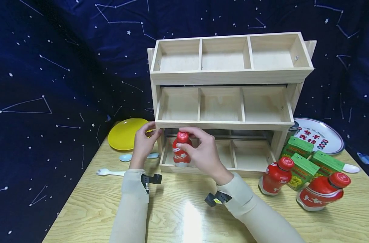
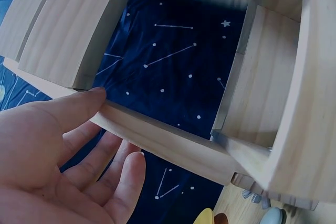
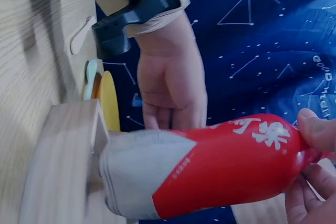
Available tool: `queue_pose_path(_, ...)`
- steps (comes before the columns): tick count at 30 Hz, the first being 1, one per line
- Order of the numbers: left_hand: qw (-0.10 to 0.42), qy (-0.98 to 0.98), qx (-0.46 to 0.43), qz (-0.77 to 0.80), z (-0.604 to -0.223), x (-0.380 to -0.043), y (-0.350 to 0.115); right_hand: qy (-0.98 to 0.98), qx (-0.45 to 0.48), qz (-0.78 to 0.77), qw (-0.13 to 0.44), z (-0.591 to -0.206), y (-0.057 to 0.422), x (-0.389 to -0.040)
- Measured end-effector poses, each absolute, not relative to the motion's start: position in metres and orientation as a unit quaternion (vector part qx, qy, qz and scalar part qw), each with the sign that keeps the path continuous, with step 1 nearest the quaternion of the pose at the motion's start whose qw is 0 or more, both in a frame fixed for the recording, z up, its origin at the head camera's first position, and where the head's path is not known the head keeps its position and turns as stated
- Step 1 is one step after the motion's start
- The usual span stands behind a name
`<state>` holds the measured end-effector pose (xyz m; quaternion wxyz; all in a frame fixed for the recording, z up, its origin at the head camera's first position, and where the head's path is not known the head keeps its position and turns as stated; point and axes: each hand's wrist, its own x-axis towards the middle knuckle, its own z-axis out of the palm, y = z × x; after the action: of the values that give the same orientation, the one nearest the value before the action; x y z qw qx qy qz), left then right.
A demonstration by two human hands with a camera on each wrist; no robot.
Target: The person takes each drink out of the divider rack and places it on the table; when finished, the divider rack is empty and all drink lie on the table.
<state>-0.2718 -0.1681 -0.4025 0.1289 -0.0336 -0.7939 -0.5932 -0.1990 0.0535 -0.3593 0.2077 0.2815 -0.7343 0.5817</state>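
Observation:
My right hand [image 1: 207,153] holds a red bottle [image 1: 180,156] with a white base by its cap and neck. In the head view, that bottle overlaps the left compartment of the bottom tier [image 1: 202,170]; the right wrist view shows it tilted, its base close to the tier's wooden edge. My left hand [image 1: 144,143] grips the left upright of the wooden rack [image 2: 157,129], thumb on one side and fingers on the other. Two more red bottles, one nearer [image 1: 274,177] and one farther right [image 1: 321,192], stand on the table at right.
Several green cartons [image 1: 303,168] stand behind the bottles, beside a white plate [image 1: 321,135] with printed lettering and a white spoon [image 1: 351,168]. At left are a yellow plate [image 1: 123,135], a light blue spoon [image 1: 125,157] and a white fork [image 1: 107,172]. The upper tiers [image 1: 230,77] overhang the bottom one.

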Motion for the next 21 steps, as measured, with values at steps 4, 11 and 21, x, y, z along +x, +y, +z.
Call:
queue_pose_path(4,0.13,-0.794,-0.033,-0.593,-0.403,-0.272,-0.167,-0.729,0.278,0.595,0.195,-0.353,0.067,-0.187)
queue_pose_path(11,0.129,-0.794,-0.031,-0.593,-0.404,-0.272,-0.168,-0.75,0.269,0.574,0.191,-0.355,0.093,-0.167)
queue_pose_path(21,0.13,-0.796,-0.031,-0.59,-0.403,-0.272,-0.168,-0.774,0.262,0.536,0.209,-0.363,0.14,-0.14)
